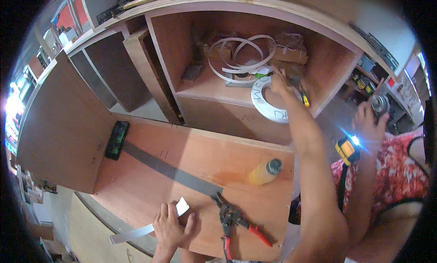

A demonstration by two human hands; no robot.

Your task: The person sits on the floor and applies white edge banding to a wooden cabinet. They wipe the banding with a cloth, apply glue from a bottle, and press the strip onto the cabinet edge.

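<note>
Here, left hand (172, 224) grips flat strip (135, 234); right hand (281, 84) at ring-shaped roll (267, 112).

Person's bare, slim-fingered left hand (171, 227), narrow bare left wrist (165, 253); bare right hand (281, 83), slender bare right wrist (290, 98), long bare right forearm (308, 147), broadening toward a rounded bare elbow (325, 220)

I make out dark handwritten letters (258, 96) on the white ring-shaped roll (267, 112) at the cabinet compartment's (193, 86) front edge; small marks (164, 154) on the wooden board (200, 149), toward its far edge, I cannot read.
</note>
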